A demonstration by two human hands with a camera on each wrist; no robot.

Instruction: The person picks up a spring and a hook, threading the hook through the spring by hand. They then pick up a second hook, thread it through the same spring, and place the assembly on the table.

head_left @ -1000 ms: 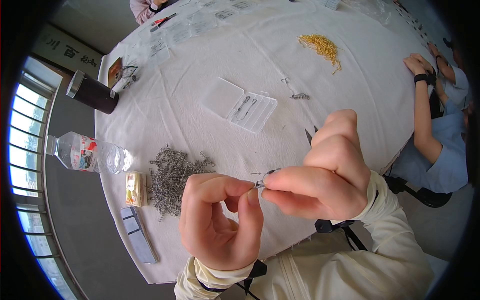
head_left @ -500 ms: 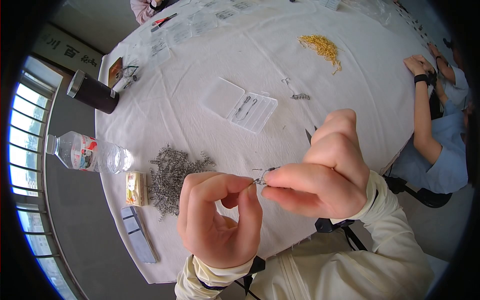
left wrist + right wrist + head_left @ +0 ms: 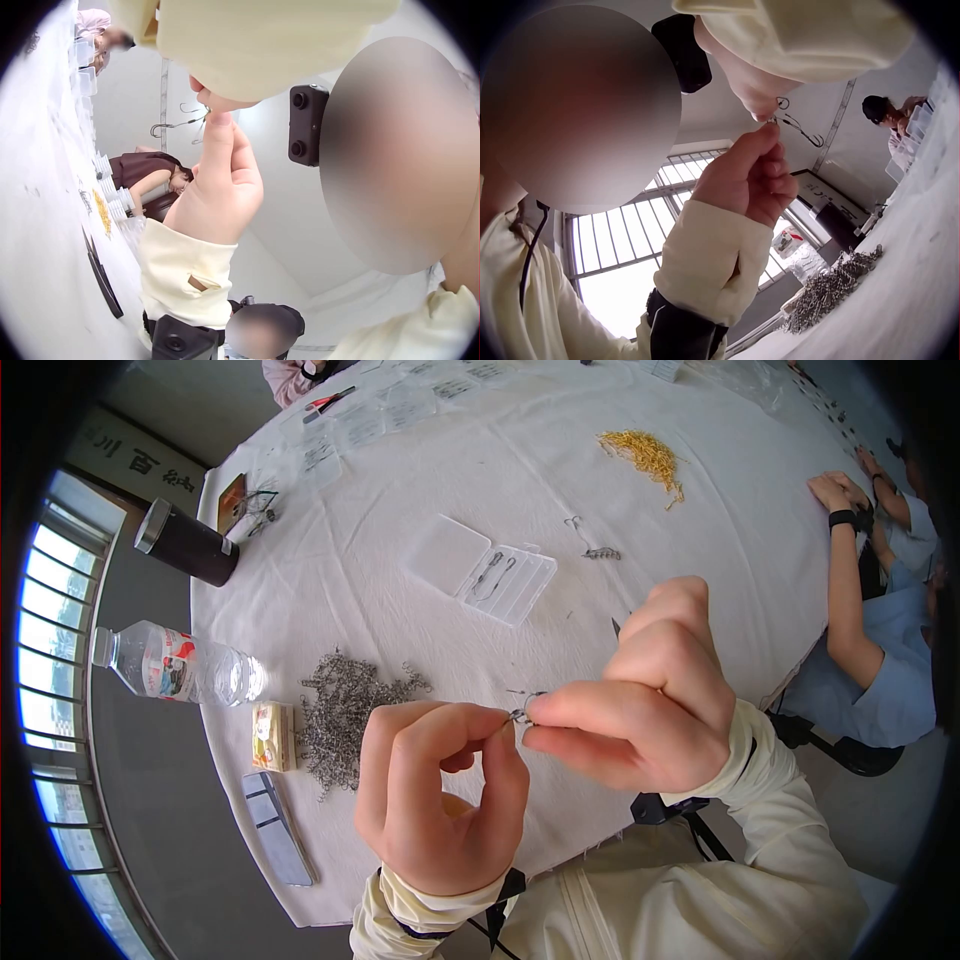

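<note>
Near the table's front, the left hand (image 3: 440, 790) pinches a small dark metal piece (image 3: 517, 715) between thumb and index finger. Opposite it, the right hand (image 3: 650, 705) pinches the same cluster with thumb and index finger, and the fingertips nearly meet. In the left wrist view, dark curved hooks (image 3: 163, 128) stick out beside the right hand (image 3: 217, 169). The right wrist view has a hook (image 3: 806, 135) and a small ring (image 3: 783, 103) by the left hand's (image 3: 742, 169) fingertips. Fingers hide the part where the pieces join.
Left of the hands lie a heap of metal coils (image 3: 345, 720), a tissue pack (image 3: 271, 737), a phone (image 3: 277, 828) and a bottle (image 3: 180, 665). Beyond are an open clear box (image 3: 508, 585), a hook with coil (image 3: 600, 552) and gold pieces (image 3: 645, 455). Scissors (image 3: 101, 279) lie beside the right hand.
The left hand's fingertips have shifted slightly upward, and the small metal piece between the hands has turned a little. Both hands keep their pinch.
</note>
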